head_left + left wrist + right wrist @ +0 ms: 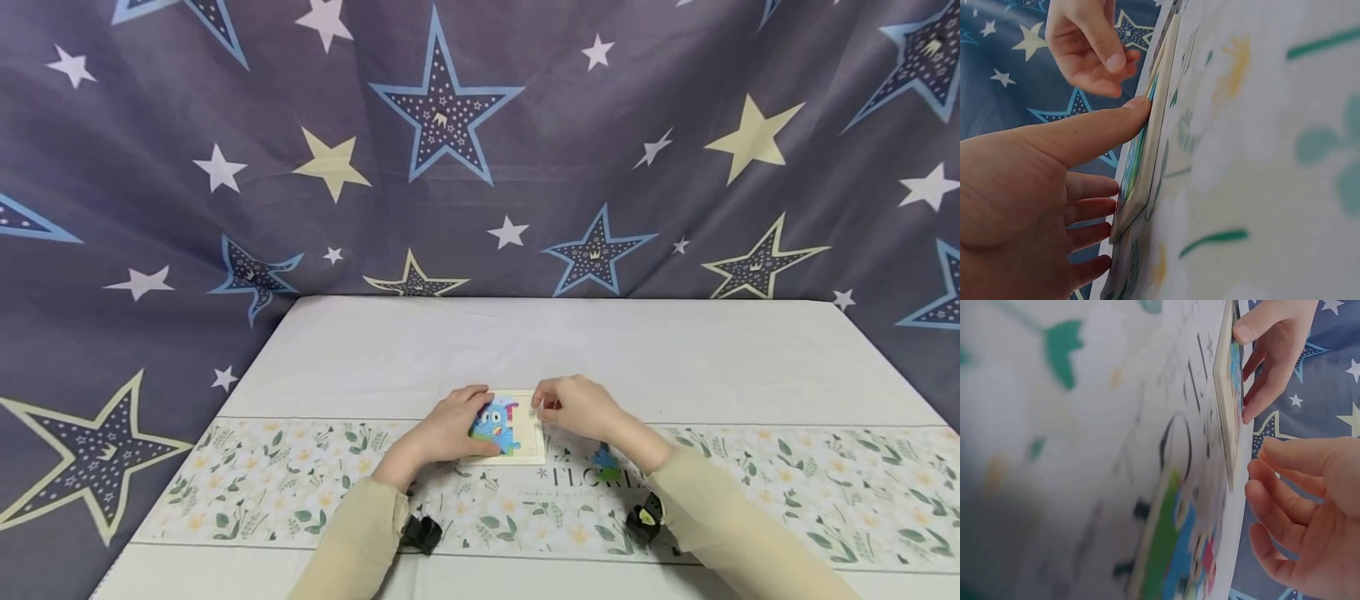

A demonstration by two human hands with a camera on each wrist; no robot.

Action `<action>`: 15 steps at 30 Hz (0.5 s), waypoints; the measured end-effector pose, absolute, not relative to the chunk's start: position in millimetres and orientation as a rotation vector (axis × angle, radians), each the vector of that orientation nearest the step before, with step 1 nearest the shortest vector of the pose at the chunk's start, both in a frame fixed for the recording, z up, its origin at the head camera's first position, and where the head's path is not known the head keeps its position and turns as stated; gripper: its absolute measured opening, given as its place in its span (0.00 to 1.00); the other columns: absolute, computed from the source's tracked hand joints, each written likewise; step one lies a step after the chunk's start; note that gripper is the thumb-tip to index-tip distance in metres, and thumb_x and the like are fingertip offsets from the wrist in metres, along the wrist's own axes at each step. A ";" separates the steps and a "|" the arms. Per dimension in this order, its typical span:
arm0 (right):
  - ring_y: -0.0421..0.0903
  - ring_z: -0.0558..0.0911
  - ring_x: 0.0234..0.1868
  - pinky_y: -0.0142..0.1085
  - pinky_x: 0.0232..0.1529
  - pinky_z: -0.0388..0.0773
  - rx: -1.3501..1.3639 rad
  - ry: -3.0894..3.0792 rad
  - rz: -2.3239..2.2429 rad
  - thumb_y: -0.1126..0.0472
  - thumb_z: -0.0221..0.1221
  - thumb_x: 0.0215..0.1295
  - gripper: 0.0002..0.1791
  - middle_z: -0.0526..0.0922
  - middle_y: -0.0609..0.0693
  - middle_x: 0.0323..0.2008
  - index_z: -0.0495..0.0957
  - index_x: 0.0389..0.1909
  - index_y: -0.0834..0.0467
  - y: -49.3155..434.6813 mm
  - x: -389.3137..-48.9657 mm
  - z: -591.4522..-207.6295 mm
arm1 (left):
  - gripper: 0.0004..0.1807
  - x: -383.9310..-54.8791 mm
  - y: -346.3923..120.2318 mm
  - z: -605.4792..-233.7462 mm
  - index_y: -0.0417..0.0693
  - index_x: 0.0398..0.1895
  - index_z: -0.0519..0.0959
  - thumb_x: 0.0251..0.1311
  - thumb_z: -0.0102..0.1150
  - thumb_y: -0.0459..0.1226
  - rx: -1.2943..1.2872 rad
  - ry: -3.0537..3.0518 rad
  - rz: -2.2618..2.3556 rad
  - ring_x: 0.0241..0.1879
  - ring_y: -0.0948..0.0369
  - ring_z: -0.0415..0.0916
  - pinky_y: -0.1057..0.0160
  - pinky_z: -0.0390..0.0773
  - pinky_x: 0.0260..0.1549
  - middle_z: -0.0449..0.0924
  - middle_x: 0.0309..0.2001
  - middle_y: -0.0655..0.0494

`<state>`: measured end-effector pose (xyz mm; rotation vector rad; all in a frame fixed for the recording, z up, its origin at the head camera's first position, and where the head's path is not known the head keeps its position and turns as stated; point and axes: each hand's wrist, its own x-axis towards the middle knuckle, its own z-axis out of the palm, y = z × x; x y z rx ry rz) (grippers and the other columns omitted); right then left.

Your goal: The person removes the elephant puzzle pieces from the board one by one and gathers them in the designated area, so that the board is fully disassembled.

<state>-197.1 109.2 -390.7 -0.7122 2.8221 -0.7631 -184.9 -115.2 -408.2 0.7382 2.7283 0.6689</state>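
Observation:
A wooden jigsaw puzzle [493,425] with a blue cartoon animal lies in a pale frame tray [531,458]; the right part of the tray shows bare wood. My left hand [452,423] holds the tray's left side, thumb [1113,128] over the near edge and fingers along the far side. At the tray's right end hovers my right hand [576,407], fingers bent and thumb tip close to the index fingertip. Nothing shows between those fingertips in the right wrist view, where the hand [1310,506] is apart from the tray.
Loose puzzle pieces [606,462] in blue and green lie on the table under my right forearm; the right wrist view shows green, blue and red on them [1169,544]. A flowered band [300,483] crosses the white tablecloth [420,350]. Behind hangs a star-patterned curtain [525,183].

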 end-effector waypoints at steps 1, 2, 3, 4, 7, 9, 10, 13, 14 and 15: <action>0.38 0.72 0.21 0.32 0.23 0.69 -0.709 2.826 -0.770 0.60 0.60 0.58 0.02 0.77 0.41 0.22 0.79 0.32 0.52 106.5 -198.0 -391.6 | 0.45 -184.9 -115.9 -408.5 0.40 0.67 0.57 0.50 0.62 0.52 0.737 2.728 0.674 0.67 0.48 0.50 0.47 0.54 0.63 0.53 0.68 0.46; 0.37 0.72 0.22 0.32 0.24 0.70 -0.709 2.832 -0.773 0.60 0.60 0.57 0.02 0.78 0.41 0.23 0.79 0.32 0.52 103.8 -199.3 -392.8 | 0.45 -184.7 -116.5 -408.7 0.40 0.67 0.57 0.50 0.62 0.52 0.732 2.726 0.679 0.67 0.48 0.49 0.47 0.54 0.63 0.53 0.68 0.46; 0.37 0.73 0.23 0.32 0.26 0.71 -0.705 2.837 -0.774 0.61 0.60 0.57 0.02 0.79 0.41 0.24 0.79 0.32 0.51 100.9 -200.4 -393.8 | 0.45 -184.6 -117.0 -409.1 0.39 0.67 0.57 0.50 0.63 0.51 0.727 2.724 0.685 0.67 0.48 0.49 0.47 0.53 0.63 0.53 0.68 0.46; 0.37 0.74 0.24 0.33 0.27 0.71 -0.697 2.844 -0.772 0.61 0.61 0.57 0.02 0.80 0.41 0.26 0.80 0.32 0.51 98.3 -202.0 -394.6 | 0.45 -185.2 -117.3 -409.1 0.39 0.67 0.57 0.50 0.63 0.52 0.722 2.724 0.684 0.67 0.48 0.49 0.47 0.53 0.63 0.52 0.68 0.46; 0.37 0.76 0.28 0.34 0.31 0.73 -0.674 2.864 -0.763 0.60 0.61 0.56 0.03 0.81 0.42 0.29 0.80 0.32 0.50 90.6 -206.5 -397.0 | 0.46 -185.8 -117.8 -409.1 0.39 0.67 0.56 0.49 0.63 0.52 0.719 2.724 0.683 0.68 0.48 0.49 0.47 0.53 0.63 0.52 0.69 0.45; 0.38 0.77 0.30 0.36 0.34 0.74 -0.666 2.871 -0.757 0.60 0.62 0.56 0.04 0.81 0.42 0.30 0.80 0.33 0.50 85.4 -208.7 -397.9 | 0.46 -185.4 -118.5 -409.3 0.39 0.67 0.56 0.50 0.63 0.52 0.718 2.726 0.675 0.67 0.48 0.49 0.46 0.53 0.63 0.52 0.69 0.45; 0.39 0.78 0.31 0.36 0.34 0.74 -0.667 2.876 -0.753 0.60 0.62 0.56 0.04 0.82 0.42 0.30 0.80 0.34 0.50 83.1 -209.8 -398.2 | 0.46 -185.3 -118.8 -409.2 0.39 0.67 0.56 0.50 0.63 0.52 0.722 2.728 0.676 0.67 0.47 0.49 0.46 0.54 0.63 0.52 0.68 0.45; 0.40 0.79 0.32 0.38 0.36 0.75 -0.678 2.894 -0.729 0.59 0.63 0.55 0.06 0.82 0.43 0.30 0.80 0.35 0.51 77.2 -212.7 -398.5 | 0.46 -185.3 -119.7 -408.7 0.38 0.67 0.57 0.50 0.63 0.52 0.727 2.727 0.675 0.67 0.47 0.50 0.45 0.54 0.62 0.53 0.68 0.45; 0.41 0.79 0.32 0.38 0.35 0.75 -0.681 2.900 -0.717 0.59 0.63 0.54 0.07 0.82 0.43 0.30 0.80 0.35 0.52 75.5 -213.6 -398.7 | 0.45 -185.5 -120.1 -408.8 0.38 0.67 0.57 0.50 0.63 0.52 0.728 2.728 0.675 0.67 0.48 0.50 0.45 0.54 0.62 0.53 0.68 0.45; 0.41 0.79 0.31 0.38 0.35 0.75 -0.685 2.906 -0.704 0.59 0.64 0.54 0.08 0.82 0.43 0.29 0.80 0.36 0.52 73.9 -214.5 -399.0 | 0.45 -185.8 -120.4 -408.7 0.38 0.67 0.58 0.49 0.63 0.52 0.731 2.730 0.673 0.67 0.48 0.50 0.45 0.54 0.62 0.53 0.68 0.45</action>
